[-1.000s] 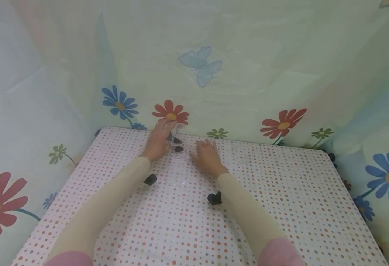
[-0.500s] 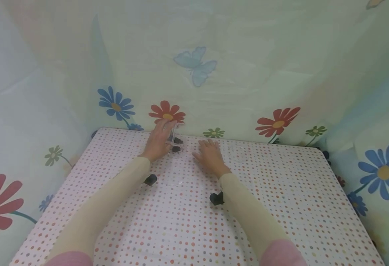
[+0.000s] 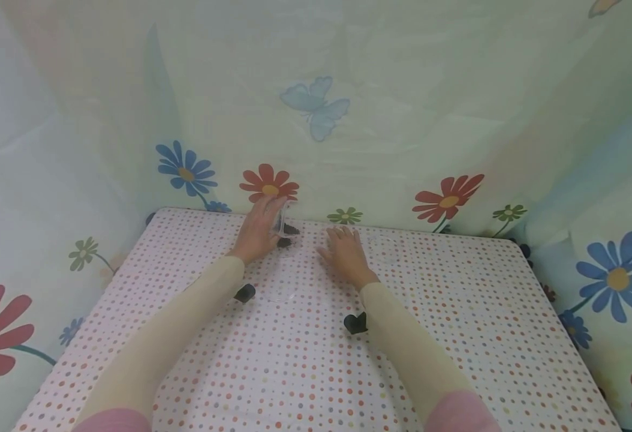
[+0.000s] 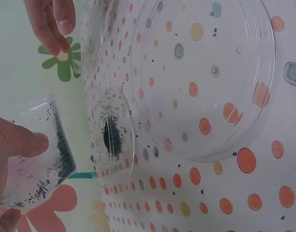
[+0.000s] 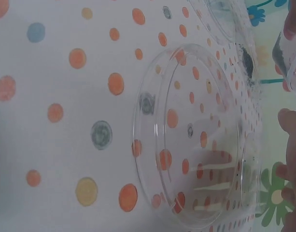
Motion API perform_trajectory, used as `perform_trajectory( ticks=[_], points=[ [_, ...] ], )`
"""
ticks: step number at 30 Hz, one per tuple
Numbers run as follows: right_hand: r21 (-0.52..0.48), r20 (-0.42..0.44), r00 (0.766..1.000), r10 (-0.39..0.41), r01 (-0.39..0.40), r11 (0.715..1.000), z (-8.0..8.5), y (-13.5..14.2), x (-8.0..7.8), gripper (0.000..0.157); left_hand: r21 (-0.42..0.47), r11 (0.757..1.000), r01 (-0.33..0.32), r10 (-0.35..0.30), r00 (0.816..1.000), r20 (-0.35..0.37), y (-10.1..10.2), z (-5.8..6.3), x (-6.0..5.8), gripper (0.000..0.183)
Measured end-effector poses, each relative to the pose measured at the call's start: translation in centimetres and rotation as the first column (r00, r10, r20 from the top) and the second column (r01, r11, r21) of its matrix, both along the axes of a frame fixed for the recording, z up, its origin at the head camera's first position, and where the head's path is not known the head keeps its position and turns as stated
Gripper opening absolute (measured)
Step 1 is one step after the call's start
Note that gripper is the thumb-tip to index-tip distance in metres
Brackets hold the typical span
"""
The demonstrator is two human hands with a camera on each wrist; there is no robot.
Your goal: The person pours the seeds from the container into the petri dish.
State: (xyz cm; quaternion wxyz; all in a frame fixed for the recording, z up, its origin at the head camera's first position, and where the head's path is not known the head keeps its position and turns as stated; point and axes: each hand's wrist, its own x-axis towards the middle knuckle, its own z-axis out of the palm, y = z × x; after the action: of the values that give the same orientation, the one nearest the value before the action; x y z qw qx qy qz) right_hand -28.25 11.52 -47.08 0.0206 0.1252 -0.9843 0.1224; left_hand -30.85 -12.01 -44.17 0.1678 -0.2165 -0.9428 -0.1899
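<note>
My left hand (image 3: pixel 256 231) grips a clear plastic cup (image 4: pixel 58 140) with the thumb along its side. Small black grains lie along the cup's wall, and the cup is tilted. Close by on the table is a small clear dish (image 4: pixel 126 145) with a heap of black grains (image 4: pixel 112 137) in it. A larger clear round dish (image 4: pixel 201 130) stands nearer to me, transparent over the dots. To the right of the cup, my right hand (image 3: pixel 346 257) is held low with its fingers loosely extended and nothing in them. Whether it touches the table cannot be told.
Another clear dish (image 3: pixel 383 249) is to the right of my right hand. A few stray grains dot the spotted tablecloth (image 3: pixel 294 372). Behind the table's far edge hangs a flowered curtain (image 3: pixel 402 120).
My right hand has shifted slightly to the right, away from the cup. The left hand still holds the tilted cup in nearly the same place. The head view has turned a little.
</note>
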Motion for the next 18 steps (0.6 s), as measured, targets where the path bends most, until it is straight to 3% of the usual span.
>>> perform_trajectory(
  ticks=[18],
  points=[
    [-0.021, 0.027, 0.998, -0.051, 0.051, 0.998, -0.1, 1.3, 0.3, 0.063, 0.028, 0.999, 0.021, -0.021, 1.0, 0.0, 0.6, 0.1, 0.2, 0.09]
  ],
)
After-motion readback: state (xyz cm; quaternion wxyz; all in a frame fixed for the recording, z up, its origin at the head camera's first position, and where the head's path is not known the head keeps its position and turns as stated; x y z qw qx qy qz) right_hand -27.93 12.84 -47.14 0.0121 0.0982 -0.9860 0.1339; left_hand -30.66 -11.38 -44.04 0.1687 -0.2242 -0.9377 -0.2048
